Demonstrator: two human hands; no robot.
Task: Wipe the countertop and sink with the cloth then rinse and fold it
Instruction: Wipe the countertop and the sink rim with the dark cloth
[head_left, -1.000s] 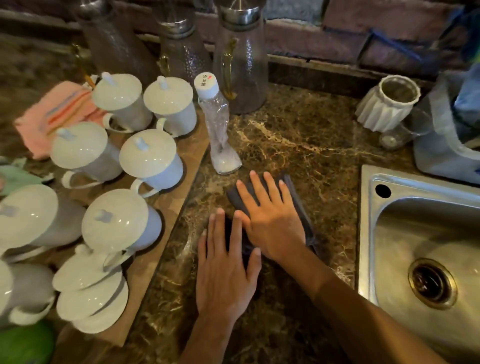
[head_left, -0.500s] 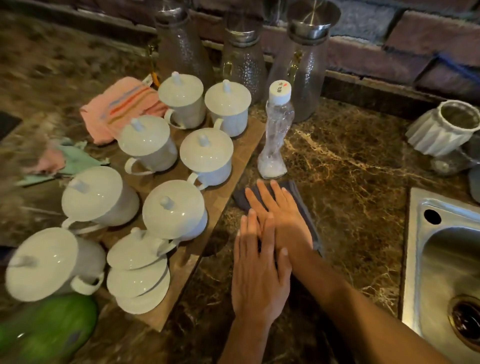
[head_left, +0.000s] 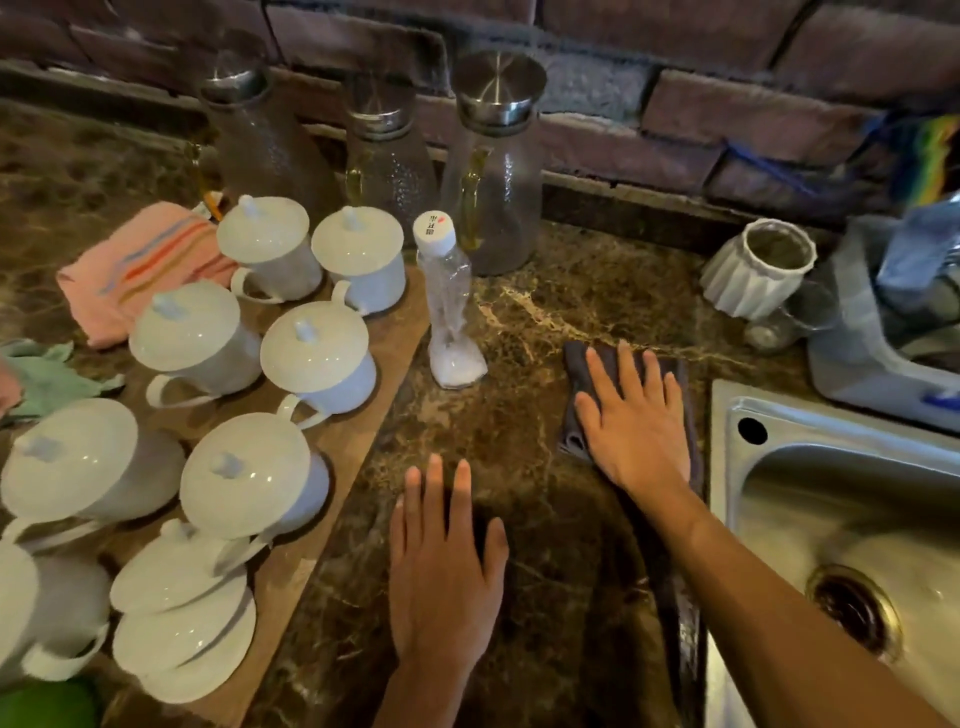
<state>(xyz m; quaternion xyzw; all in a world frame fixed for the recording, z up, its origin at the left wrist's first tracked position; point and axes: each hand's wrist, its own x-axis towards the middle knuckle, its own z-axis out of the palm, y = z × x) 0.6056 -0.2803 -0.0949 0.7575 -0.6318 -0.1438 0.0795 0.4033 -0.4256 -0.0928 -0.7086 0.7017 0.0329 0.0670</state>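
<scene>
A dark grey cloth lies flat on the brown marble countertop, just left of the steel sink. My right hand presses flat on the cloth with fingers spread, covering most of it. My left hand rests palm down on the bare countertop nearer me, apart from the cloth, holding nothing. The sink's drain shows at the lower right.
A wooden board at left carries several white lidded cups. A small plastic bottle stands beside it, three glass carafes behind. A ribbed white cup and a dish rack are behind the sink. A pink towel lies far left.
My right hand has slid the cloth to the right, from beside the bottle toward the sink edge. My left hand came off the cloth and now lies on bare counter.
</scene>
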